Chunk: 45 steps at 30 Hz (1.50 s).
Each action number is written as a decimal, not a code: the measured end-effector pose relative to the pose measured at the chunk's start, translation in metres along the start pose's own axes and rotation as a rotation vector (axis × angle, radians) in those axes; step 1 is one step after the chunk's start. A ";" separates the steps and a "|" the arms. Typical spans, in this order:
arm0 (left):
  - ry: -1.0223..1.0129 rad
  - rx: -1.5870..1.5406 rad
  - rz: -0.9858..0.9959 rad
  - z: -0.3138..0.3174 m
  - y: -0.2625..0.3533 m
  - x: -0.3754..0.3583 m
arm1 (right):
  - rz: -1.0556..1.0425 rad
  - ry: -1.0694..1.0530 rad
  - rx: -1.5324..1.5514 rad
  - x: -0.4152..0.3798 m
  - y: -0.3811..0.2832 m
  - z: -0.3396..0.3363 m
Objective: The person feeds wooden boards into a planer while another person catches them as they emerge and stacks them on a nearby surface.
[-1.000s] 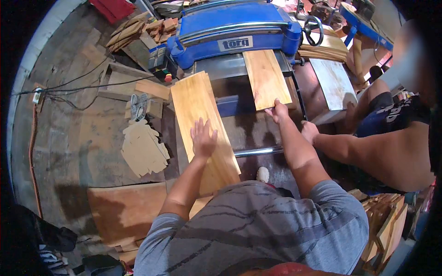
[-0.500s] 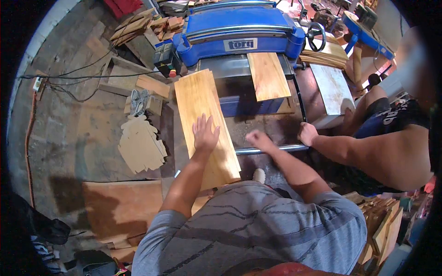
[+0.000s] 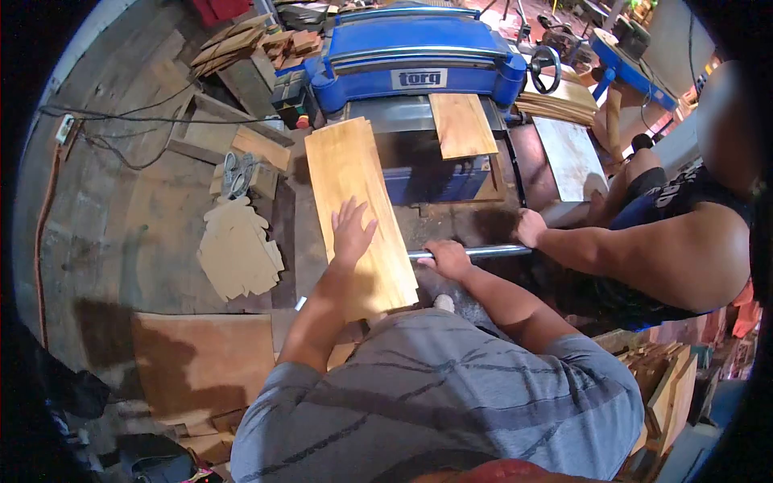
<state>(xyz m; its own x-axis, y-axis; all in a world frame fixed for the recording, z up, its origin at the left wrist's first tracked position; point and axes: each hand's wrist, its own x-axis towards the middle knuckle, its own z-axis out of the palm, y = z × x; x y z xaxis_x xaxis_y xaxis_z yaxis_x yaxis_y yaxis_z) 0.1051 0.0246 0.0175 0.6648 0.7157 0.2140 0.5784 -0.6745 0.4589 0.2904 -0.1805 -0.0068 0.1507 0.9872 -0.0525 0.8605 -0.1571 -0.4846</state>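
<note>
My left hand [image 3: 351, 233] lies with fingers spread on a long stack of pale boards [image 3: 354, 165] in front of me. To its right, my right hand [image 3: 448, 259] is closed over a shiny metal bar [image 3: 495, 251]. Beyond them stands a blue machine [image 3: 411, 40] marked "torq". A single board [image 3: 462, 125] sticks out of the machine's near side, over its dark metal bed [image 3: 390, 115].
At the right, another person's hand [image 3: 529, 229] rests at the bar's far end. A whitish sheet [image 3: 568, 161] and stacked boards [image 3: 560, 101] lie beyond. Cut pale pieces [image 3: 237, 249], a wooden box [image 3: 205, 125] and cables are at the left.
My right hand has come down onto the metal bar and closed over it. The board at the machine reaches out a little less. My left hand stays spread on the stack.
</note>
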 end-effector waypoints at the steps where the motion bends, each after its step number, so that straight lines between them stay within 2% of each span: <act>1: 0.007 0.052 -0.041 -0.005 0.002 -0.009 | 0.003 0.008 -0.002 0.000 0.000 -0.001; 3: 0.016 0.103 -0.085 -0.009 0.004 -0.029 | 0.002 0.014 -0.007 0.000 0.000 0.001; 5: 0.110 0.143 -0.197 -0.013 -0.001 -0.049 | 0.036 0.184 0.233 0.003 -0.001 0.006; 6: 0.113 0.142 -0.202 -0.016 -0.004 -0.058 | 0.031 0.180 0.231 0.002 -0.005 0.007; 8: 0.231 -0.145 -0.303 -0.021 -0.011 -0.073 | -0.115 0.446 0.384 -0.003 -0.017 0.013; 9: 0.235 -0.147 -0.309 -0.023 -0.014 -0.078 | -0.120 0.440 0.382 -0.008 -0.026 0.013; 11: 0.186 -0.442 -0.458 -0.025 -0.021 -0.087 | 0.099 0.036 0.552 -0.020 -0.052 0.002; 12: 0.186 -0.442 -0.462 -0.021 -0.027 -0.090 | 0.107 -0.120 0.444 -0.022 -0.067 -0.013; 13: 0.222 -0.596 -0.463 -0.015 -0.032 -0.092 | 0.108 -0.123 0.444 -0.025 -0.067 -0.007; 14: 0.259 -0.751 -0.460 -0.010 -0.038 -0.093 | 0.076 -0.031 0.407 -0.029 -0.066 0.002; 15: 0.258 -0.752 -0.463 -0.020 -0.040 -0.090 | 0.043 0.061 0.370 -0.032 -0.064 0.010; 16: 0.091 -0.818 -0.485 -0.038 -0.041 -0.082 | 0.027 -0.056 0.517 -0.027 -0.061 0.007; 17: -0.079 -0.880 -0.505 -0.051 -0.044 -0.078 | 0.026 -0.059 0.516 -0.025 -0.060 0.007; 18: -0.080 -0.881 -0.509 -0.047 -0.057 -0.077 | 0.089 -0.137 0.560 -0.026 -0.063 0.004; 19: -0.088 -0.756 -0.447 -0.035 -0.075 -0.076 | 0.152 -0.212 0.600 -0.027 -0.066 0.000; 20: -0.095 -0.631 -0.384 -0.029 -0.084 -0.074 | 0.157 -0.198 0.600 -0.028 -0.072 -0.004; 21: -0.094 -0.632 -0.384 -0.031 -0.084 -0.073 | 0.157 -0.197 0.599 -0.028 -0.079 -0.009; 23: -0.195 -0.762 -0.478 -0.041 -0.081 -0.070 | 0.362 -0.273 0.798 -0.023 -0.093 -0.025; 25: -0.217 -0.790 -0.497 -0.047 -0.075 -0.067 | 0.400 -0.275 0.855 -0.020 -0.111 -0.048; 27: -0.241 -0.818 -0.525 -0.054 -0.067 -0.069 | 0.441 -0.286 0.914 -0.015 -0.113 -0.043; 29: -0.175 -1.035 -0.780 -0.061 -0.053 -0.067 | 0.162 -0.216 1.206 -0.006 -0.100 -0.022; 30: -0.173 -1.037 -0.781 -0.062 -0.046 -0.066 | 0.157 -0.233 1.194 -0.007 -0.106 -0.038; 32: -0.098 -1.293 -0.753 -0.064 -0.032 -0.065 | 0.133 -0.232 1.202 -0.015 -0.109 -0.056; 33: -0.091 -1.290 -0.759 -0.069 -0.016 -0.062 | 0.105 -0.231 1.210 -0.019 -0.111 -0.063; 35: 0.079 -1.369 -0.586 -0.080 0.023 -0.055 | 0.070 -0.278 1.224 -0.031 -0.108 -0.069; 37: 0.179 -1.368 -0.622 -0.083 0.038 -0.047 | 0.025 -0.254 1.091 -0.040 -0.095 -0.071; 39: 0.276 -1.360 -0.644 -0.088 0.046 -0.033 | -0.006 -0.260 1.139 -0.043 -0.088 -0.081; 41: 0.457 -1.267 -0.455 -0.091 0.052 -0.025 | 0.002 -0.220 0.991 -0.046 -0.084 -0.091; 42: 0.448 -1.150 -0.477 -0.096 0.054 -0.019 | 0.090 -0.242 0.992 -0.048 -0.089 -0.101; 45: 0.432 -1.210 -0.481 -0.110 0.075 -0.007 | 0.065 -0.174 1.075 -0.047 -0.087 -0.107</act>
<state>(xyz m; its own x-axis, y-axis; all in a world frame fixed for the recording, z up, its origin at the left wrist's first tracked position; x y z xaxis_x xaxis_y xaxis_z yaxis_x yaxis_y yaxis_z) 0.0915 -0.0111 0.1449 0.1902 0.9812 -0.0323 -0.2099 0.0727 0.9750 0.2608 -0.2161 0.1315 0.0371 0.9816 -0.1874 -0.0342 -0.1862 -0.9819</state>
